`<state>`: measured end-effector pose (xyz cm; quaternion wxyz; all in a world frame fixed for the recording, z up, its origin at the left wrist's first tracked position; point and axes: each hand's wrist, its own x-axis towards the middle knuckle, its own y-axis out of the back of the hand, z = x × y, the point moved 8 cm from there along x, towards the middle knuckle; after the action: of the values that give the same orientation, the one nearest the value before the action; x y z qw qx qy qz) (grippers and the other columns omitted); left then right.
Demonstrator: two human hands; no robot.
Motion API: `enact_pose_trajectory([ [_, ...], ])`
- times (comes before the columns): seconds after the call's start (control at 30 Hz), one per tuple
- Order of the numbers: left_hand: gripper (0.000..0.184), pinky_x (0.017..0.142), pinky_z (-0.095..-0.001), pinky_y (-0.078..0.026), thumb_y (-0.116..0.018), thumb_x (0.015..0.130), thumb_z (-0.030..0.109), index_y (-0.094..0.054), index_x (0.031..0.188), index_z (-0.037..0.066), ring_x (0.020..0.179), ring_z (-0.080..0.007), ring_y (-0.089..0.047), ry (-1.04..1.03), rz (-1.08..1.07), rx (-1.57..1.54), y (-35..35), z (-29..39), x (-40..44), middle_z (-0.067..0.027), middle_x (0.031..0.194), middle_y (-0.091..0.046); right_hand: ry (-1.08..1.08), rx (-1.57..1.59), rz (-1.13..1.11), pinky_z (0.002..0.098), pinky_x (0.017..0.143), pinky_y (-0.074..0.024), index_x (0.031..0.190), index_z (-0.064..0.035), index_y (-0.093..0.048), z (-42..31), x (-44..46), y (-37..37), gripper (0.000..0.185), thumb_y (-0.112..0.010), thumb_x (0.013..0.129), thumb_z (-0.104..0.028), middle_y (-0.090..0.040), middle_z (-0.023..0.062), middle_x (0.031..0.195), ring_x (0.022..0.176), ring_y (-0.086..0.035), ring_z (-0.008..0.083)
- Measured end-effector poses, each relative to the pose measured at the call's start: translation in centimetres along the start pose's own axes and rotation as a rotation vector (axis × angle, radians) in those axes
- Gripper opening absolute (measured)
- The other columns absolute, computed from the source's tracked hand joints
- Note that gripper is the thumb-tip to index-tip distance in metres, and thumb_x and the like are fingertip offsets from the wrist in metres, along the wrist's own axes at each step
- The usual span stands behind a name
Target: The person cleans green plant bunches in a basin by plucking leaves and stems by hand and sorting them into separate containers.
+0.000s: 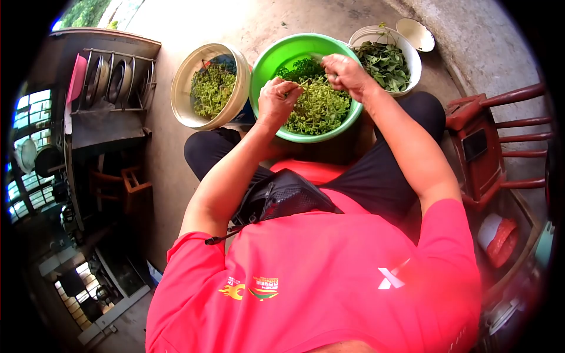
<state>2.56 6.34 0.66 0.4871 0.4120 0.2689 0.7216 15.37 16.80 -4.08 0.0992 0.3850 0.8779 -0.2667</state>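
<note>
A bright green basin (259,76) stands on the floor between my knees, with a heap of small green sprigs (321,109) in it and darker greens toward its far side. Over the left part of the heap, my left hand (279,101) pinches a thin green sprig (301,86) between thumb and fingers. My right hand (348,75) is closed above the basin's right side. Something pale and blurred sticks out from its fingers toward the left; I cannot make out what it is.
Left of the basin is a beige bucket (241,76) with similar sprigs. A white bucket (415,70) of broad leaves (381,66) stands at right, near a small bowl (415,34). A reddish wooden chair (479,147) is close on my right; a dish rack (115,79) is at left.
</note>
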Motion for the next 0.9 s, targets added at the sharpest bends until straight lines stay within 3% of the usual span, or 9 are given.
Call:
enact_pose_trajectory([
  [0.13, 0.019, 0.065, -0.0255, -0.045, -0.068, 0.08, 0.018, -0.067, 0.086, 0.0, 0.068, -0.012, -0.056, 0.344, -0.121, -0.204, -1.0, -4.6, -0.7, -0.0052, 0.074, -0.062, 0.169, -0.163, 0.446, 0.0201, 0.039, -0.0373, 0.103, 0.0013, -0.055, -3.7, 0.8, 8.1, 0.025, -0.052, 0.09, -0.02, -0.051, 0.0017, 0.069, 0.05, -0.044, 0.0064],
  [0.2, 0.017, 0.065, -0.0242, -0.045, -0.067, 0.08, 0.017, -0.067, 0.088, 0.002, 0.069, -0.0093, -0.055, 0.557, -0.177, -0.303, -1.8, -7.3, -1.7, -0.0036, 0.076, -0.065, 0.166, -0.664, 0.615, 0.0348, 0.066, -0.0499, 0.107, -0.0054, -0.057, -4.5, 2.0, 12.7, 0.033, -0.054, 0.083, -0.028, -0.064, 0.0138, 0.088, 0.074, -0.064, 0.0217],
  [0.27, 0.019, 0.066, -0.0235, -0.045, -0.066, 0.081, 0.017, -0.066, 0.094, 0.003, 0.07, -0.0084, -0.055, 0.598, -0.162, -0.276, -1.3, -8.3, -2.1, -0.0036, 0.079, -0.066, -0.001, -0.919, 0.757, 0.0411, 0.085, -0.0455, 0.115, -0.009, -0.053, -5.0, 1.6, 15.0, 0.042, -0.051, 0.08, -0.032, -0.062, 0.0171, 0.105, 0.098, -0.061, 0.029],
  [0.37, 0.027, 0.066, -0.0252, -0.046, -0.065, 0.079, 0.016, -0.063, 0.104, 0.005, 0.071, -0.0092, -0.057, 0.644, -0.179, -0.164, -1.3, -10.6, -2.5, -0.0043, 0.079, -0.065, -0.234, -1.157, 1.024, 0.0428, 0.092, -0.0418, 0.123, -0.0113, -0.048, -5.1, -1.2, 14.5, 0.049, -0.048, 0.077, -0.03, -0.054, 0.0158, 0.121, 0.113, -0.052, 0.0297],
  [0.47, 0.028, 0.066, -0.0341, -0.048, -0.058, 0.079, 0.015, -0.06, 0.106, 0.008, 0.068, -0.0224, -0.061, 0.522, -0.105, -0.047, -0.2, -10.2, -1.6, -0.0104, 0.076, -0.065, -0.144, -1.099, 0.85, 0.0439, 0.097, -0.0374, 0.129, -0.0121, -0.042, -3.6, -0.1, 14.3, 0.055, -0.048, 0.076, -0.029, -0.045, 0.0156, 0.132, 0.12, -0.046, 0.0299],
  [0.5, 0.028, 0.066, -0.0341, -0.048, -0.058, 0.079, 0.015, -0.06, 0.106, 0.008, 0.068, -0.0224, -0.061, 0.524, -0.108, -0.051, -0.2, -9.5, -1.1, -0.0104, 0.076, -0.065, -0.15, -1.102, 0.851, 0.0439, 0.097, -0.0374, 0.129, -0.0121, -0.042, -3.5, -0.2, 14.4, 0.055, -0.048, 0.076, -0.029, -0.045, 0.0156, 0.132, 0.12, -0.046, 0.0299],
  [0.63, 0.035, 0.077, -0.0411, -0.045, -0.05, 0.082, 0.017, -0.055, 0.117, 0.02, 0.085, -0.0305, -0.058, 0.108, -0.36, 0.225, -4.3, -3.5, 0.9, -0.0123, 0.084, -0.063, 0.163, -0.527, 0.534, 0.0268, 0.05, -0.0511, 0.091, -0.0085, -0.067, -2.8, 1.3, 12.0, 0.026, -0.061, 0.077, -0.03, -0.067, 0.0059, 0.074, 0.058, -0.063, 0.0128],
  [0.83, 0.056, 0.093, -0.0419, -0.034, -0.051, 0.083, 0.051, -0.038, 0.135, 0.034, 0.107, -0.0273, -0.051, -0.191, -0.964, 0.544, -12.9, 3.6, -2.1, -0.0138, 0.11, -0.056, 0.159, -0.806, 0.439, 0.0308, 0.072, -0.0504, 0.092, -0.0102, -0.066, -2.8, 1.7, 10.0, 0.026, -0.053, 0.078, -0.027, -0.067, 0.0076, 0.075, 0.068, -0.066, 0.018],
  [0.9, 0.058, 0.091, -0.0436, -0.036, -0.051, 0.084, 0.047, -0.034, 0.137, 0.031, 0.104, -0.0275, -0.054, -0.249, -1.029, 0.585, -14.4, 3.9, -3.4, -0.0154, 0.109, -0.057, 0.152, -0.835, 0.423, 0.0311, 0.073, -0.05, 0.092, -0.0108, -0.066, -2.6, 1.8, 9.7, 0.026, -0.052, 0.078, -0.028, -0.067, 0.0075, 0.075, 0.07, -0.066, 0.0191],
])
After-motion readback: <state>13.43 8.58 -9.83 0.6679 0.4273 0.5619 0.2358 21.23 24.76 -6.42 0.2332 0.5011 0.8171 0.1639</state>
